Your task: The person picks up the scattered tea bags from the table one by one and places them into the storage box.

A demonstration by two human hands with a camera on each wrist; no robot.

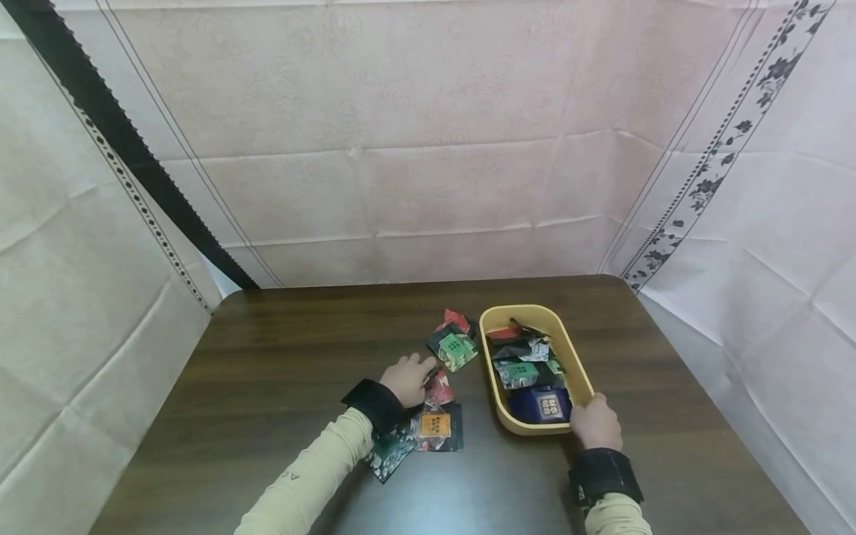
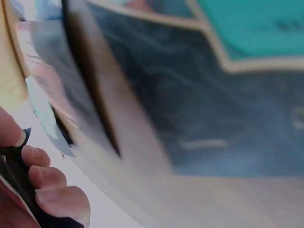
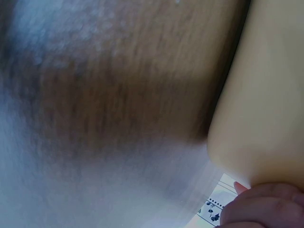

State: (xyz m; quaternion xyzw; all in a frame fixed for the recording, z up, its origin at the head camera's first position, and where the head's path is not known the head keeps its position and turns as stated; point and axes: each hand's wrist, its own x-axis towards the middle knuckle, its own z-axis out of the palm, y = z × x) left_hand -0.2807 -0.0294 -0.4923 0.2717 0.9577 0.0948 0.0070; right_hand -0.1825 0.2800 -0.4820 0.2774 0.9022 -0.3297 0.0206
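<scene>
My left hand (image 1: 406,380) pinches a small dark-edged packet (image 2: 21,187) between thumb and curled fingers, among packets spread on the table. A red packet (image 1: 439,389) lies right by its fingertips. Just beyond is a packet with a green label (image 1: 456,348), partly over another red packet (image 1: 456,319). Nearer me are an orange-labelled packet (image 1: 436,425) and a dark green packet (image 1: 390,452), partly under the left wrist. With my right hand (image 1: 597,423) I grip the near right corner of a yellow basket (image 1: 580,364), fingers at its rim.
Inside the basket lie several packets, among them a dark blue one (image 1: 538,405) at the near end and a green-labelled one (image 1: 518,373). The brown wooden table (image 1: 267,416) ends at a hanging white patterned cloth (image 1: 414,186) behind and on both sides.
</scene>
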